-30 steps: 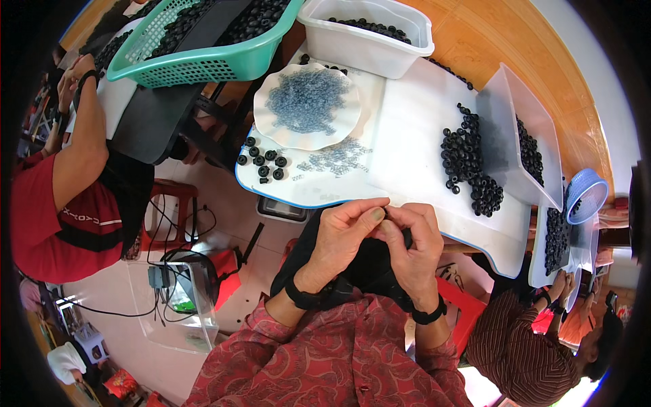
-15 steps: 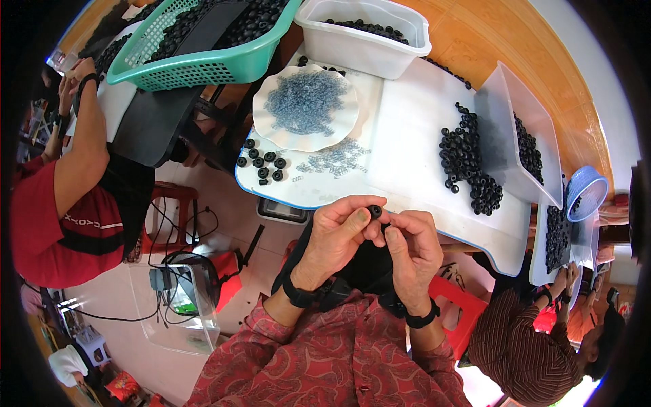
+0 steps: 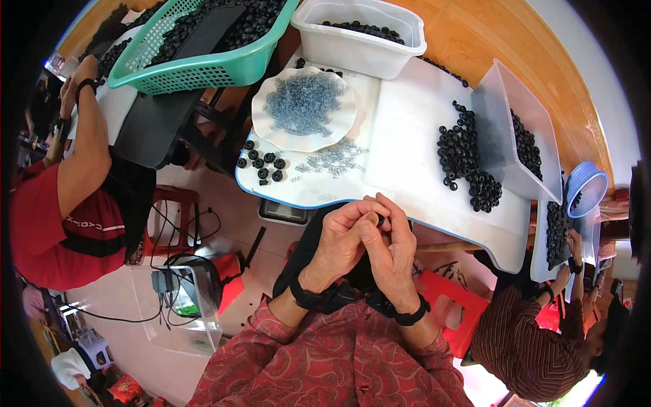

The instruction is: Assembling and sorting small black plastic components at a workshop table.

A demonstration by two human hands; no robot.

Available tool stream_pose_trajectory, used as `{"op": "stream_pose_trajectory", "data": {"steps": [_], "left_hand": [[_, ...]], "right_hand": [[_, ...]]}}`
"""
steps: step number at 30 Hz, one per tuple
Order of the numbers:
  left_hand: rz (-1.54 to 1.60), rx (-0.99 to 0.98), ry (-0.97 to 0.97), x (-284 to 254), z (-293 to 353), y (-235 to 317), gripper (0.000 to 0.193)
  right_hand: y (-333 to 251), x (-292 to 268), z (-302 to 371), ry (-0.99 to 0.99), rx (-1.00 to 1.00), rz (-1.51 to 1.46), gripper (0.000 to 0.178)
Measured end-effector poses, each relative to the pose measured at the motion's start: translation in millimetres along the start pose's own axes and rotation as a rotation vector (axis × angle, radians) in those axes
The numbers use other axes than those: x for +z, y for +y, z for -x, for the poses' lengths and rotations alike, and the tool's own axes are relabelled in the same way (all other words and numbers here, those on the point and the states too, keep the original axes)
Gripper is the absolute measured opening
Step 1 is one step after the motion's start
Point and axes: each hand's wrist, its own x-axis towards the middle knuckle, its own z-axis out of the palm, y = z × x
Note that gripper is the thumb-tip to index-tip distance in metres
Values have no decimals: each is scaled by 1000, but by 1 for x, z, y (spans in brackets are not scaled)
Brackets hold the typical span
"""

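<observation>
Above my lap, just off the table's front edge, my left hand [image 3: 333, 243] pinches a small black round part [image 3: 380, 220] between thumb and fingers. My right hand [image 3: 392, 252] is closed against the same part from the other side, its thumb and fingers pressed on it. Most of the part is covered by fingers, and anything else inside the right hand is hidden. Beyond my hands stands a white wavy-rimmed plate [image 3: 260, 112] heaped with tiny clear bluish pieces. More clear pieces [image 3: 332, 157] lie spilled before it. Left of them sits a group of black round parts [image 3: 263, 164].
A pile of black parts [image 3: 468, 156] lies right, against a tipped clear bin [image 3: 498, 88]. Behind stand a white tub [image 3: 352, 57] and a green basket [image 3: 203, 80]. A blue basket [image 3: 587, 186] is far right. People work on both sides; cables [image 3: 169, 271] hang lower left.
My right hand has moved in toward the left, its fingers now up against the black part. The part is more covered than before. At right, a co-worker's hand has reached farther over their tray.
</observation>
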Motion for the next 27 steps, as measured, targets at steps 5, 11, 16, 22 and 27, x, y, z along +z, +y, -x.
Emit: {"op": "stream_pose_trajectory", "data": {"steps": [5, 11, 16, 22, 27], "left_hand": [[32, -82, 12, 4, -1, 8, 23], [116, -80, -15, 19, -2, 15, 23], [50, -60, -3, 4, -3, 6, 23], [-52, -55, 0, 17, -2, 3, 22], [-140, -3, 40, 35, 3, 7, 26]], "right_hand": [[-1, 0, 5, 2, 60, -120, 51], [-1, -6, 7, 74, -102, -95, 58], [2, -20, 8, 84, -296, 64, 40], [-4, -27, 13, 165, -37, -301, 16], [7, -37, 13, 227, -96, -270, 14]]}}
